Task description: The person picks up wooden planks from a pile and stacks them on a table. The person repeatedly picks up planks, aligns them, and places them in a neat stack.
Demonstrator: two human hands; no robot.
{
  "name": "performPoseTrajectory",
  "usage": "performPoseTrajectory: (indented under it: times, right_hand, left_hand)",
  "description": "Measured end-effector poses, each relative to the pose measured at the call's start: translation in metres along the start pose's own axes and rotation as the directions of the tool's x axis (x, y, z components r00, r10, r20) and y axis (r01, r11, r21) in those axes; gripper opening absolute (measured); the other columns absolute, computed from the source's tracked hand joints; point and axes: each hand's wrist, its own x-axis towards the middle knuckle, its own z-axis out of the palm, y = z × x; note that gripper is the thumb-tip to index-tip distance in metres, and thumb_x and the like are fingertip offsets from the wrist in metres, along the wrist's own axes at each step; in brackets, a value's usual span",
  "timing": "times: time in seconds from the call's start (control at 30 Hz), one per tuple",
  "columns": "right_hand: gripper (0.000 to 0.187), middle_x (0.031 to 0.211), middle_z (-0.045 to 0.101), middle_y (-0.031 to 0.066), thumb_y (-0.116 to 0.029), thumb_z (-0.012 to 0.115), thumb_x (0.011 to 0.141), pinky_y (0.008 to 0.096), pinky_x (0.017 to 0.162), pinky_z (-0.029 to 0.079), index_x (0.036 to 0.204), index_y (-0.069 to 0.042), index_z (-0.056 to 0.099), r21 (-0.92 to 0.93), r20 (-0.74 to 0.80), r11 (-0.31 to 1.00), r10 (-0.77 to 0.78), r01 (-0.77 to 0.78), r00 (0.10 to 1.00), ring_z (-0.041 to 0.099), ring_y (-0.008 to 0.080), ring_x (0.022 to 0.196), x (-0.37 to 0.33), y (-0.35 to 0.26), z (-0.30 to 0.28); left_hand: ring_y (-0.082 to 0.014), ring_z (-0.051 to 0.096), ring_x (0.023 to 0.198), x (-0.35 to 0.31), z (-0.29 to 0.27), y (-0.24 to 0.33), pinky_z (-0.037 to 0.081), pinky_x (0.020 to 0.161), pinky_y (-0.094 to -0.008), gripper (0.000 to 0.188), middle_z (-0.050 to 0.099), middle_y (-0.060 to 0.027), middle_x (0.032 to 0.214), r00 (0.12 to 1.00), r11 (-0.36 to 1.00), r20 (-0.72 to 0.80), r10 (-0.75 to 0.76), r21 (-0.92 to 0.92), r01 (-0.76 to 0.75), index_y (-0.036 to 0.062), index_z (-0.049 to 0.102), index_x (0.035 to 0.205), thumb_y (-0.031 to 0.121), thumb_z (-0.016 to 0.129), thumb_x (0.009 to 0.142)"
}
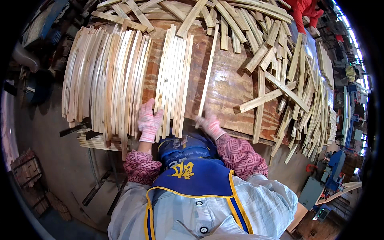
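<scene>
My left hand (pixel 149 121), in a pink and white knit glove, has its fingers apart and lies against the left side of a small row of wooden strips (pixel 173 80), near their close end. My right hand (pixel 210 125), gloved alike and slightly blurred, closes on the near end of a single wooden strip (pixel 209 70). That strip slants away from me over the plywood tabletop (pixel 230 82), apart from the row. A larger row of wooden strips (pixel 108 80) lies side by side on the left.
Loose wooden strips (pixel 276 52) are heaped crosswise along the far and right sides. A person in red (pixel 306 14) reaches toward the heap at the far right. More strips (pixel 100 141) sit below the table's left edge. A grey-blue machine (pixel 320 186) stands at the lower right.
</scene>
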Motion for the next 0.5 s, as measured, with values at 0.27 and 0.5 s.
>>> performPoseTrajectory:
  times: [0.27, 0.5]
  right_hand:
    - [0.053, 0.119, 0.061, 0.0232, -0.046, 0.051, 0.094, 0.0458, 0.097, 0.043, 0.126, -0.004, 0.055, -0.440, -0.249, 0.875, -0.334, 0.201, 0.909, 0.056, 0.0404, 0.112, 0.083, -0.034, -0.040]
    - [0.070, 0.125, 0.058, 0.0226, -0.052, 0.061, 0.083, 0.0424, 0.090, 0.050, 0.132, -0.004, 0.047, -0.418, -0.530, 0.908, -0.246, 0.002, 0.812, 0.060, 0.0339, 0.113, 0.246, -0.232, -0.117]
  left_hand:
    - [-0.0379, 0.036, 0.132, 0.012, 0.022, 0.051, 0.036, 0.105, -0.0505, 0.090, 0.031, -0.0146, 0.150, 0.919, 0.933, 0.214, -0.332, 0.219, 0.286, 0.0245, 0.028, 0.149, 0.049, 0.073, 0.075]
    - [-0.0440, 0.040, 0.122, 0.008, 0.045, 0.125, 0.030, 0.107, -0.0575, 0.074, 0.045, -0.0225, 0.129, 0.988, 0.933, -0.066, 0.139, 0.342, -0.108, 0.0079, 0.053, 0.127, 0.056, 0.069, 0.072]
